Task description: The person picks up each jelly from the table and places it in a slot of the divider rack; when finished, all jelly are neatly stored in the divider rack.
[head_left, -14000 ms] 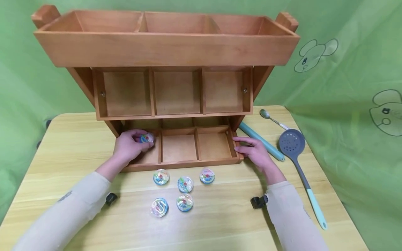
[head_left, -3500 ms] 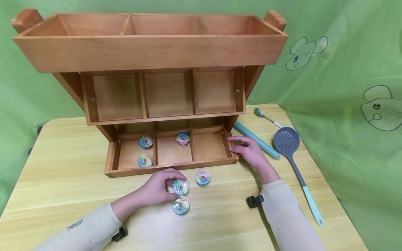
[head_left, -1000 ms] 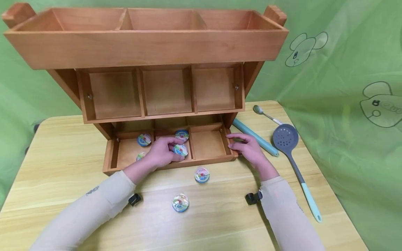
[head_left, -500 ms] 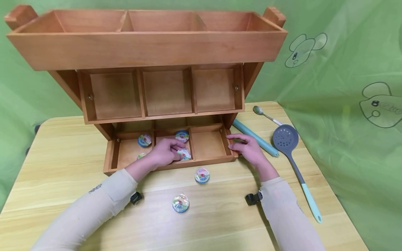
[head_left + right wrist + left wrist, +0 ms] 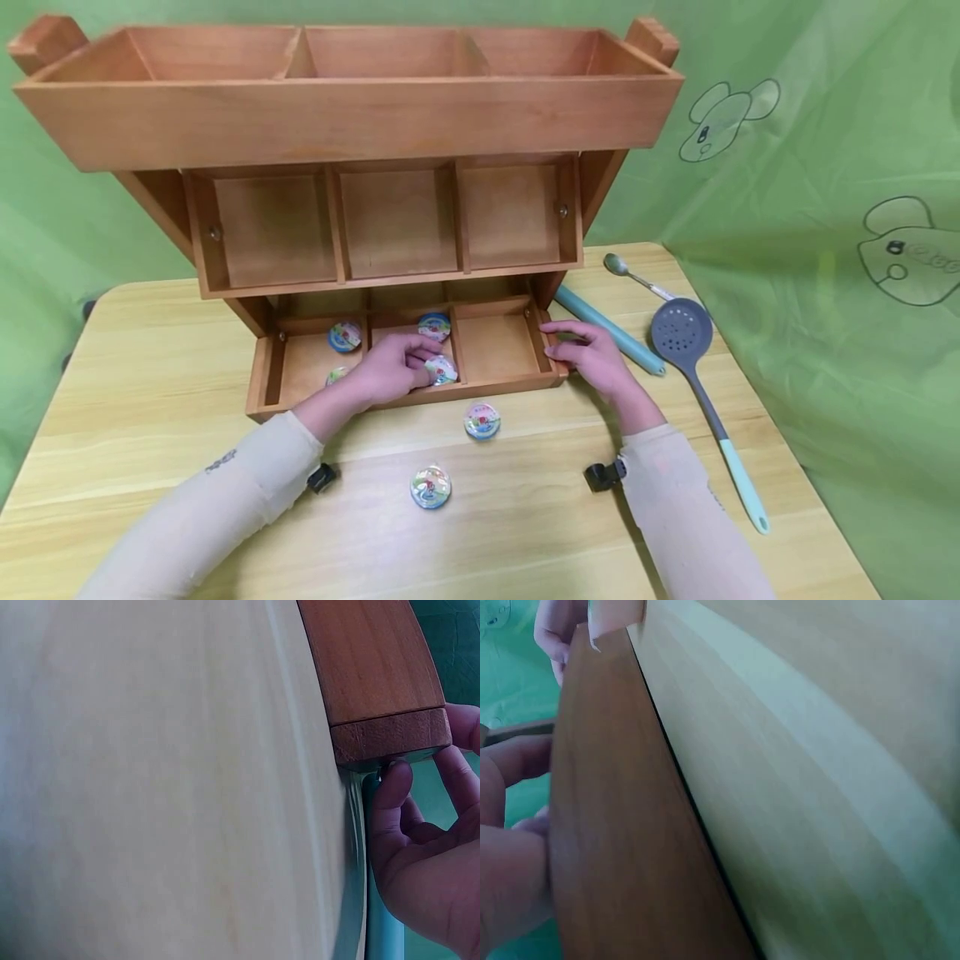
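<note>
In the head view my left hand (image 5: 393, 367) is over the middle compartment of the lowest tray (image 5: 498, 342) of a wooden rack. Its thumb and fingers hold a small round tub (image 5: 442, 369) with a colourful printed lid, low in that compartment. Behind it lies another round tub (image 5: 434, 327). The left compartment holds a tub (image 5: 344, 336) and one partly hidden by my wrist (image 5: 337, 375). At the tray's right end, my right hand (image 5: 596, 358) grips the end panel (image 5: 394, 735), thumb and fingers bent against it.
Two more tubs lie on the table before the rack, one nearer the tray (image 5: 482, 421), the other closer to me (image 5: 431, 487). To the right are a teal rod (image 5: 611, 329), a spoon (image 5: 617, 264) and a slotted skimmer (image 5: 682, 327). Two upper tiers (image 5: 345, 125) overhang the lowest tray.
Tubs have gone from the table into the left and middle compartments. My left hand carried the latest one from the table and lowered it toward the tray's front. My right hand stays at the end.
</note>
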A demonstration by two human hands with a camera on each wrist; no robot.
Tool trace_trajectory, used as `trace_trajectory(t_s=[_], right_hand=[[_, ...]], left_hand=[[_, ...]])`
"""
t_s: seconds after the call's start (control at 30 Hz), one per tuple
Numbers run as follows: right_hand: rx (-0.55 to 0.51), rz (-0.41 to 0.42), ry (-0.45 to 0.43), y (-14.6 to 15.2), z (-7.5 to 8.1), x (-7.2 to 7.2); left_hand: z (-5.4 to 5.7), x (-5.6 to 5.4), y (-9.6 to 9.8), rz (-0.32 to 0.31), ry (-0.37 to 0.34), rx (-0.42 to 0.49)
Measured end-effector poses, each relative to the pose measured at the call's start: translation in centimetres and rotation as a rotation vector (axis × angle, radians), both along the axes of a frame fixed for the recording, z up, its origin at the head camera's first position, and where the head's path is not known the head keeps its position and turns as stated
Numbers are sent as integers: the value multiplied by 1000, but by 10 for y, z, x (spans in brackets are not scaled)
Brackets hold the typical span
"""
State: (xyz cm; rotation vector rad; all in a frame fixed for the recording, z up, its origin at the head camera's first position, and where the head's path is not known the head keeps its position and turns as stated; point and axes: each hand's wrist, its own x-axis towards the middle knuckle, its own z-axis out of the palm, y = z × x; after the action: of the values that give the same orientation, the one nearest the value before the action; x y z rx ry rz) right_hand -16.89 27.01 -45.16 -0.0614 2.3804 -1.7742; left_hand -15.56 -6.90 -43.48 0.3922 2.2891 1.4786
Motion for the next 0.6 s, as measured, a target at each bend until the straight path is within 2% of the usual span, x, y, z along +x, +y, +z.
trace_trajectory(t_s=[0.07,0.17,0.23,0.3,0.37,0.43,0.6], right_hand=[[-1,2,0,0,-1,0],[-6,6,-1,1,-2,0],[-8,9,-3,1,-3,0],[-7,9,-5,0,-2,0],[-6,5,-5,0,-1,0],[-8,1,-5,0,1,1],[-16,5,-5,0,1,1]], left_hand=[[2,5,-2,34,52,7],[3,17,-5,133,139,69],[5,28,-7,198,186,130],[5,41,-11,230,239,187],[4,55,-13,213,268,234],[0,69,-16,162,280,247],[-9,96,-22,-41,196,193]])
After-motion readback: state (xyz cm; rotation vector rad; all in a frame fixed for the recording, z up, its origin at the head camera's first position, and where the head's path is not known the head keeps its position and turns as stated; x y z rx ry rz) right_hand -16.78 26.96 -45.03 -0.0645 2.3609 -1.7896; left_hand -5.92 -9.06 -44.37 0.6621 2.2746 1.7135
